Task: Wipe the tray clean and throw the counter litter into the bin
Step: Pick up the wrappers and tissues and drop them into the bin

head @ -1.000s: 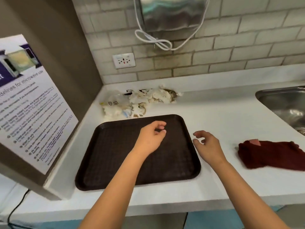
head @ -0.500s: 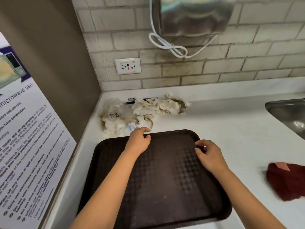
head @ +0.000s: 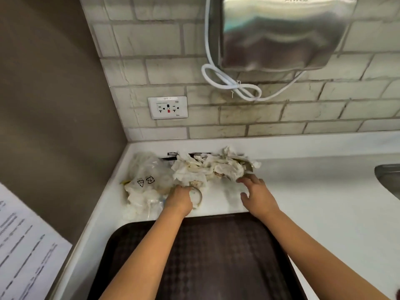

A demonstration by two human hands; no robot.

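Observation:
A heap of litter (head: 190, 172), crumpled white tissues and a clear plastic bag (head: 147, 178), lies in the counter's back left corner. My left hand (head: 180, 199) lies on the front of the heap with its fingers curled into the tissue beside a small ring-shaped lid. My right hand (head: 257, 197) hovers at the heap's right end, fingers spread, fingertips touching the paper there. The dark brown tray (head: 216, 256) sits on the white counter just in front of the heap, under both forearms. The bin is not in view.
A steel hand dryer (head: 279, 33) with a looped white cable hangs on the tiled wall above. A wall socket (head: 167, 107) sits left of it. A sink edge (head: 387, 176) shows at far right, and a printed notice (head: 23, 252) at lower left.
Both hands have moved forward off the tray's far edge to the litter heap. The view has moved closer; the red cloth has dropped out of sight.

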